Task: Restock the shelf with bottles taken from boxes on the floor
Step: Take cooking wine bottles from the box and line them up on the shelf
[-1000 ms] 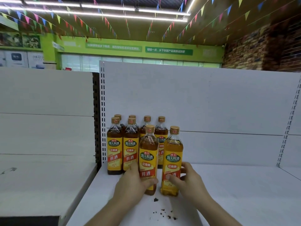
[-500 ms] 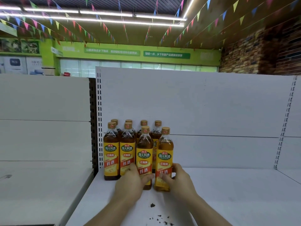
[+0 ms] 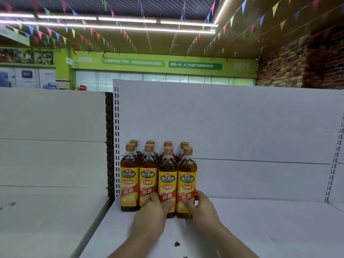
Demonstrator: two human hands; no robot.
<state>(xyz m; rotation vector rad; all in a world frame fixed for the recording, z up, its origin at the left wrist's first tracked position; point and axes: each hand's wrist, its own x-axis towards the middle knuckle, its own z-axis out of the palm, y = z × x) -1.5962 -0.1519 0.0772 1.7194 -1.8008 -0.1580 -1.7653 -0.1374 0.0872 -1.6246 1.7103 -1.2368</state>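
Both hands grasped front-row bottles at centre frame: the left hand (image 3: pixel 151 214) held the third amber, yellow-labelled plastic bottle (image 3: pixel 167 178), the right hand (image 3: pixel 203 211) the fourth bottle (image 3: pixel 187 180). Each stood upright on the white metal shelf (image 3: pixel 270 229), dead ahead of its hand, which likely suited a straight withdrawal.

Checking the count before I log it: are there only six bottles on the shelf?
No, eight bottles stand on the shelf, four in front and four behind.

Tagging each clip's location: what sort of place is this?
Most likely a supermarket: white slotted retail shelving, identical labelled cooking wine bottles faced up on it, green wall banners and coloured bunting overhead.
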